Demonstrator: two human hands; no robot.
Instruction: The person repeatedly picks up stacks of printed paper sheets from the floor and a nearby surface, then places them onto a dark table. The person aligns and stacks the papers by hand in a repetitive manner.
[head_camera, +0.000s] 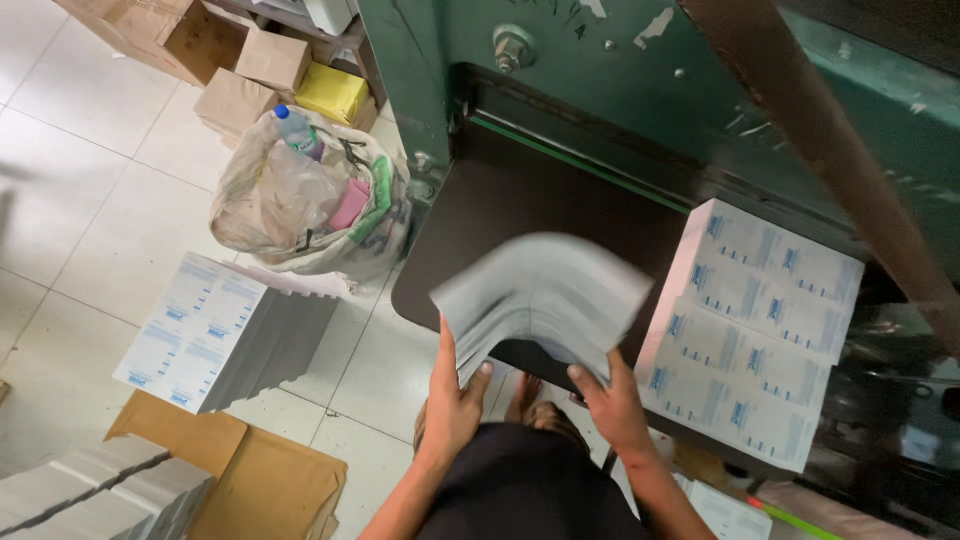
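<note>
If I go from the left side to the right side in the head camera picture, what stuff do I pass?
Tall stack of printed sheets on the floor → stuffed plastic bag → left hand → blurred bundle of paper in both hands → right hand → printed sheet stack on the dark machine table.

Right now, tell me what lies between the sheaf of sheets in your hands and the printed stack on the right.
Only bare dark machine table lies between sheaf and printed stack, in the head view.

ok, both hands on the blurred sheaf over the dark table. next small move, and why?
Probably lower the paper sheaf onto the bare dark table. Left hand and right hand grip its near edge, it hangs in the air, and the printed stack fills the right side.
</note>
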